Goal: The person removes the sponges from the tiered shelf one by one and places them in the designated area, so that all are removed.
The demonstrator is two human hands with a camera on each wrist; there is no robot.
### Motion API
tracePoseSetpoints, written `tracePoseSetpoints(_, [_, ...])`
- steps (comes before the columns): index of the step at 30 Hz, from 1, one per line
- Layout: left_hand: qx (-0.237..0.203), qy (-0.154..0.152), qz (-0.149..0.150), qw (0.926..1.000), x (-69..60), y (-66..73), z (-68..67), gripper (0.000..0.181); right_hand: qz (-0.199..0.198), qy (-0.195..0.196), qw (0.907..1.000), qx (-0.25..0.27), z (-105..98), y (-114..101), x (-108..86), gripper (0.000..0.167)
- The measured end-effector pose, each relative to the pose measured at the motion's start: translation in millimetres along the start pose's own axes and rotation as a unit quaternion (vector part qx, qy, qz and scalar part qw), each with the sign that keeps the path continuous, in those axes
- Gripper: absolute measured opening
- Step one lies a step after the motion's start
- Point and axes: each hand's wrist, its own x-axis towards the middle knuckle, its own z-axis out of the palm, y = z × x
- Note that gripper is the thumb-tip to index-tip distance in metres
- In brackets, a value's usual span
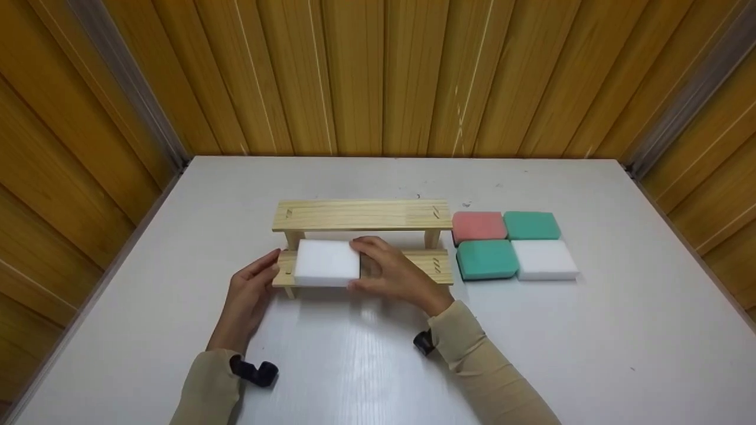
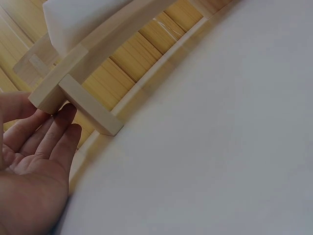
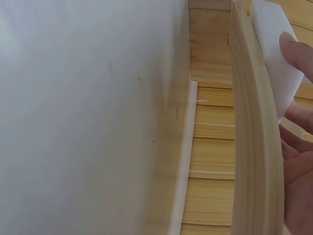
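Observation:
A two-step wooden rack stands mid-table. On the left part of its lower board lies a white sponge block. My right hand grips this block at its right end, thumb at the front and fingers at the back; the right wrist view shows the thumb on the white sponge above the board's edge. My left hand holds the left end of the lower board. In the left wrist view its thumb and fingertips pinch the board end, beside the short leg.
Right of the rack, a pink sponge, a green sponge, another green sponge and a second white sponge lie close together on the white table. Wood-look panels enclose the table's back and sides.

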Motion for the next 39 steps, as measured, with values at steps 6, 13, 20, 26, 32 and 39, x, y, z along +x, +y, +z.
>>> tracePoseSetpoints(6, [-0.004, -0.001, 0.000, 1.0000, 0.3, 0.3, -0.3, 0.050, 0.000, 0.003, 1.0000, -0.001, 0, 0, -0.3, 0.071])
tracePoseSetpoints(13, [-0.002, -0.003, 0.004, 1.0000, -0.1, 1.0, -0.8, 0.050, 0.002, 0.004, 1.0000, 0.000, 0, 1, -0.8, 0.072])
tracePoseSetpoints(20, [0.007, 0.003, 0.004, 1.0000, 0.2, 0.1, -0.8, 0.050, 0.002, 0.006, 1.0000, 0.001, -2, 3, -4.7, 0.072])
tracePoseSetpoints(26, [0.021, 0.004, 0.004, 0.9998, -0.8, -1.1, -1.6, 0.049, -0.006, 0.003, 0.9999, -0.010, -5, 4, -10.9, 0.073])
tracePoseSetpoints(32, [0.016, -0.004, 0.010, 0.9998, -0.5, -2.6, -2.6, 0.048, -0.010, -0.017, 0.9995, -0.025, -13, 4, -17.7, 0.074])
tracePoseSetpoints(39, [0.018, -0.004, 0.008, 0.9998, 0.1, -0.8, -1.6, 0.048, -0.029, -0.031, 0.9984, -0.038, -25, 7, -24.0, 0.073])
